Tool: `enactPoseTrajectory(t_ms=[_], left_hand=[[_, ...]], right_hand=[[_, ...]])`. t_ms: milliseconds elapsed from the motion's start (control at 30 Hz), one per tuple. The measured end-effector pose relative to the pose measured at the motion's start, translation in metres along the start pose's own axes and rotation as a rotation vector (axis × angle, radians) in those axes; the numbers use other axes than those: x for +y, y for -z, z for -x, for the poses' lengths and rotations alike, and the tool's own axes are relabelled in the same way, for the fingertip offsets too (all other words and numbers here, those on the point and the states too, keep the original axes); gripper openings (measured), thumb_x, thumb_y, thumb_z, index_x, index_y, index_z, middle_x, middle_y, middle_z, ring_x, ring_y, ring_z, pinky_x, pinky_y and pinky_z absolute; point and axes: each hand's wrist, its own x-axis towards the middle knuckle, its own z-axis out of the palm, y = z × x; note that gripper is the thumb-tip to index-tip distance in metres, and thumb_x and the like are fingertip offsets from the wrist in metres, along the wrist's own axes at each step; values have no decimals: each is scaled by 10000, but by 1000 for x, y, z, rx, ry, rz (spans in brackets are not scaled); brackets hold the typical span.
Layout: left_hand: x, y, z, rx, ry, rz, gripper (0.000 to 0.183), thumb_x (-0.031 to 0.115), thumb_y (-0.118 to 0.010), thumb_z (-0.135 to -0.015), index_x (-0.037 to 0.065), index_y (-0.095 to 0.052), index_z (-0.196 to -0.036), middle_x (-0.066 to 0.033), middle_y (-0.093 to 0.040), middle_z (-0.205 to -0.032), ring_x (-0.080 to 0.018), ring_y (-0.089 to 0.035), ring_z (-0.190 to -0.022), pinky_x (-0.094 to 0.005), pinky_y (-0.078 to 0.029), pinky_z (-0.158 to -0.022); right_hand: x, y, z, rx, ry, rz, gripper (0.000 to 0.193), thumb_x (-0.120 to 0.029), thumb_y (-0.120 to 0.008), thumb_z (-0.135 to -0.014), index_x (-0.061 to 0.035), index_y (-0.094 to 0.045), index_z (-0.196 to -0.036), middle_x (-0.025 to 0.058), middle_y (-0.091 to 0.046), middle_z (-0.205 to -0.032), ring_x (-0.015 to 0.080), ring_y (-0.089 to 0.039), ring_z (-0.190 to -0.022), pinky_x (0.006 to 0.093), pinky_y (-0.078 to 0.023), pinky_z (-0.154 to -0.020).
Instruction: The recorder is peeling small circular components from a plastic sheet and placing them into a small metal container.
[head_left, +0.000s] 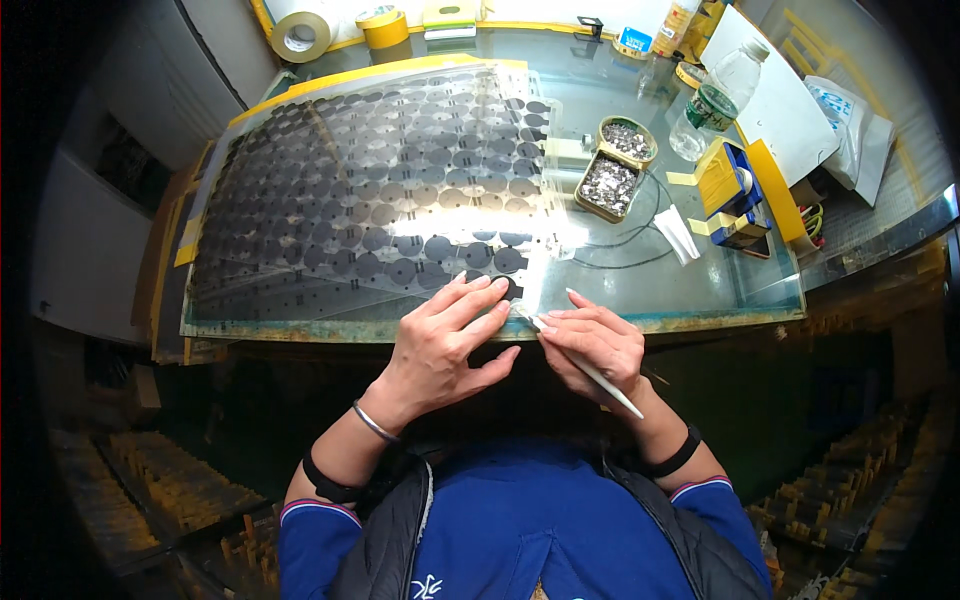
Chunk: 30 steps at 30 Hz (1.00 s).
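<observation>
Clear sheet with dark discs (370, 190), on the glass surface (625, 285). Left hand (450, 335): fingers extended, fingertips at the sheet's near right corner. Right hand (592, 345): pinching white pen-like tool (607, 384), tip at same corner. Two tins (599, 211): right of sheet. Tape rolls (386, 36): beyond its far edge.

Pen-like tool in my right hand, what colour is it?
The pen-like tool is white, in the head view.
</observation>
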Motion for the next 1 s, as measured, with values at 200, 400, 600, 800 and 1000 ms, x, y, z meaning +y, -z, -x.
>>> enactPoseTrajectory(t_ms=[200,400,600,800,1000], left_hand=[[-1,0,-1,20,-18,-29,411,281,-815,-727,16,-691,-1017,-134,-648,-1196,-303,-637,-1070,-435,-499,-975],[-1,-3,0,31,18,-1,308,252,-799,-758,36,-706,-958,-107,-664,-1163,-293,-647,-1004,-414,-516,-930],[-3,3,-21,-11,127,93,147,156,-782,-761,67,-728,-865,-73,-674,-989,-261,-632,-840,-367,-518,-747],[-2,2,-29,-141,163,241,93,50,-719,-793,21,-661,-860,-116,-591,-841,-284,-615,-778,-352,-503,-687],[-1,-11,-26,-68,55,62,134,3,-647,-834,-21,-558,-932,-149,-544,-855,-342,-589,-769,-389,-489,-654]], right_hand=[[-10,-10,-3,129,-172,-29,193,18,-760,-738,-54,-704,-908,96,-727,-844,232,-723,-801,417,-565,-867],[-6,-9,-15,214,-374,-38,126,-46,-747,-814,-18,-701,-928,146,-716,-834,265,-715,-747,335,-567,-734],[-1,-5,-30,72,-557,-208,114,-29,-678,-882,-14,-705,-992,139,-726,-873,199,-713,-809,281,-536,-721],[6,-11,-23,1,-326,-53,133,-28,-725,-773,-65,-683,-894,119,-698,-850,323,-687,-849,393,-558,-799],[7,-13,-20,-5,-208,56,128,-50,-719,-781,-79,-663,-892,113,-702,-848,314,-690,-870,405,-553,-808]])
